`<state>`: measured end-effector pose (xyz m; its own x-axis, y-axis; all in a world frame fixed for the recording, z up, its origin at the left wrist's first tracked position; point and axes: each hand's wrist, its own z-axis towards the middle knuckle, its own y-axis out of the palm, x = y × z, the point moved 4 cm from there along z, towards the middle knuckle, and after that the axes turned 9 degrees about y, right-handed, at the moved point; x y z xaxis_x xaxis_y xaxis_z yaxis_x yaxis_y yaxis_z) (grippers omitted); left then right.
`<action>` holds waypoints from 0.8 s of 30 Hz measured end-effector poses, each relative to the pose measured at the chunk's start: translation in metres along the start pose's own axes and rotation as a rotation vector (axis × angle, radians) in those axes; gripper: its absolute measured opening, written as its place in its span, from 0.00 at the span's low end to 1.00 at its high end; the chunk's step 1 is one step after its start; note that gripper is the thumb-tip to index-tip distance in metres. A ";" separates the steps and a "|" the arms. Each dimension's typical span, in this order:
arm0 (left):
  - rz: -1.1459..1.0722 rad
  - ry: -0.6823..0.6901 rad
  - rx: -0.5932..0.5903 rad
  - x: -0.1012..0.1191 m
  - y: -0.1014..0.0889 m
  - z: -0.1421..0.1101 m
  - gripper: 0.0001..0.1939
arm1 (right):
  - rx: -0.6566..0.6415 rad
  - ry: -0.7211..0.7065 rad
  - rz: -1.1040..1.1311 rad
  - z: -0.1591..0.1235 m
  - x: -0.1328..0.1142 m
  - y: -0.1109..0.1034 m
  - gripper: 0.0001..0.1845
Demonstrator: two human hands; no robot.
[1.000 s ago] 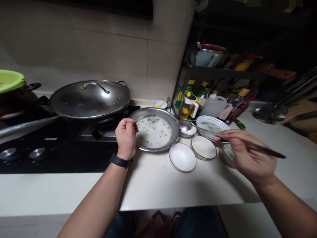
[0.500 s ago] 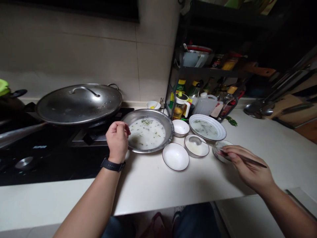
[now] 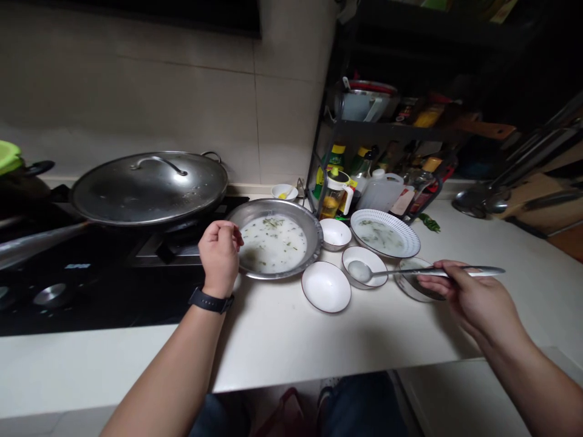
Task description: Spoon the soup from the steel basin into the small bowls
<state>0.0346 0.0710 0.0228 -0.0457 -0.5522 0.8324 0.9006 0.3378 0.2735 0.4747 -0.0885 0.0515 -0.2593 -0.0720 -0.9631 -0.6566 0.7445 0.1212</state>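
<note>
R hand (image 3: 473, 297) grips steel spoon (image 3: 410, 273) lengthwise L–R, bowl end over small white bowl (image 3: 364, 250) (R hand far nearer); L hand (image 3: 219, 258) curled shut at steel basin (image 3: 273, 204) rim.

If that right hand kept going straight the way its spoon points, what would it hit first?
The spoon in the right hand hangs over a white bowl, so that bowl's far rim is probably first, though depth is hard to judge from this view.

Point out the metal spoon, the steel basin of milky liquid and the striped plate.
Metal spoon (image 3: 359, 271): head view, point on the spoon's bowl.
Steel basin (image 3: 315, 238): head view, point on its rim.
Striped plate (image 3: 410, 244): head view, point on its rim.
</note>
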 end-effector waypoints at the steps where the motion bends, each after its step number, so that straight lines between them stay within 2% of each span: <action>1: -0.002 0.001 -0.001 0.000 0.000 0.000 0.06 | -0.004 -0.015 0.008 0.000 -0.003 0.000 0.02; 7: -0.022 -0.011 0.001 0.002 0.000 -0.001 0.07 | -0.042 -0.102 0.017 -0.002 -0.028 0.014 0.02; 10: -0.032 -0.014 0.000 0.002 0.001 -0.001 0.07 | -0.078 -0.116 -0.005 -0.002 -0.038 0.033 0.03; 13: -0.043 -0.008 0.001 0.002 0.001 0.000 0.06 | -0.139 -0.104 -0.025 -0.004 -0.038 0.061 0.05; 17: -0.060 -0.005 0.005 0.001 0.001 0.000 0.06 | -0.233 -0.073 0.003 -0.007 -0.025 0.110 0.05; 21: -0.059 -0.011 0.004 0.001 0.001 0.000 0.06 | -0.334 -0.018 -0.054 -0.011 0.004 0.158 0.07; 23: -0.062 -0.017 0.005 0.001 0.001 0.000 0.06 | -0.431 -0.083 -0.117 -0.018 0.018 0.177 0.11; 24: -0.066 -0.020 0.007 0.002 0.001 0.000 0.06 | -0.490 -0.160 -0.161 -0.022 0.023 0.184 0.13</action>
<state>0.0358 0.0704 0.0244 -0.1134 -0.5585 0.8217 0.8923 0.3065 0.3315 0.3321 0.0320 0.0572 -0.0424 -0.0290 -0.9987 -0.9425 0.3329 0.0303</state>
